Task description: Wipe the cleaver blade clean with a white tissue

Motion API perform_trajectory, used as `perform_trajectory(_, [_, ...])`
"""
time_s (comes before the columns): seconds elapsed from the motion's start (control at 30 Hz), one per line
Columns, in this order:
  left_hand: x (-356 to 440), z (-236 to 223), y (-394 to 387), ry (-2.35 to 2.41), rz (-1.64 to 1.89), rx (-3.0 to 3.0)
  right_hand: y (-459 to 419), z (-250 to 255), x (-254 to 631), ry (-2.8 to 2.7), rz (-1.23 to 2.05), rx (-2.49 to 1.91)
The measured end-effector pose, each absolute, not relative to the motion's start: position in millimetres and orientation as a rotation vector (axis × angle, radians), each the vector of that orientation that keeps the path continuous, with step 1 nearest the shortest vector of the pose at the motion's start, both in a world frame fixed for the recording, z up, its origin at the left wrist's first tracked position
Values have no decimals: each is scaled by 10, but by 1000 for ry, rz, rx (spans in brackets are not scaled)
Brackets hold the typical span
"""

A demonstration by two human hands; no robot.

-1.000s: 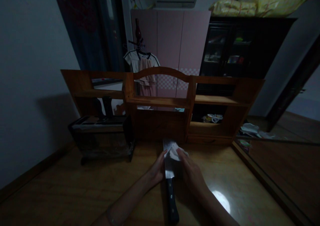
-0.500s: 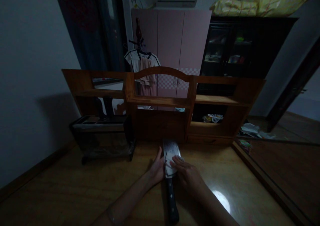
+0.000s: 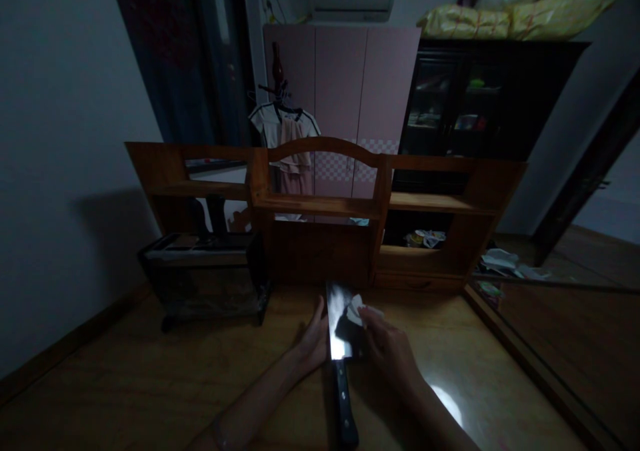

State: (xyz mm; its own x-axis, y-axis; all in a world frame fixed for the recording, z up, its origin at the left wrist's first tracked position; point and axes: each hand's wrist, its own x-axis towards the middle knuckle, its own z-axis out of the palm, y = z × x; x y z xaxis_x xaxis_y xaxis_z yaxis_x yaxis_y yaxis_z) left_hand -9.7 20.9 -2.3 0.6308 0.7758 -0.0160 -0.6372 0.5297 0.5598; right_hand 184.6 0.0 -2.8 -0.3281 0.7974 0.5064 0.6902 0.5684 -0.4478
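Note:
A broad cleaver (image 3: 339, 324) lies flat on the wooden desk (image 3: 210, 378), its dark handle pointing toward me and its blade toward the shelf. My left hand (image 3: 314, 341) rests against the blade's left edge with fingers stretched flat. My right hand (image 3: 387, 348) is pinched on a small white tissue (image 3: 355, 309) and presses it onto the right part of the blade.
A wooden desk shelf (image 3: 325, 204) stands across the back of the desk. A dark rack with knife handles (image 3: 207, 264) sits at the left. Beyond are a pink wardrobe (image 3: 345, 84), hanging clothes (image 3: 287, 138) and a dark glass cabinet (image 3: 465, 98). A lamp glare (image 3: 445, 401) shines on the desk.
My right hand slid the tissue back along the blade toward me, then forward again toward the tip. The left hand and cleaver stayed in place.

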Motion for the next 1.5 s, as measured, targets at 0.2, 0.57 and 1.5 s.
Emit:
perform_trajectory(0.2, [-85, -148, 273, 472, 887, 461, -154, 87, 1638, -2338, 552, -834])
perform_trajectory(0.57, [-119, -166, 268, 347, 870, 530, -72, 36, 1690, -2280, 565, -965])
perform_trajectory(1.5, [-122, -166, 267, 325, 881, 518, -81, 9, 1691, -2286, 510, -968])
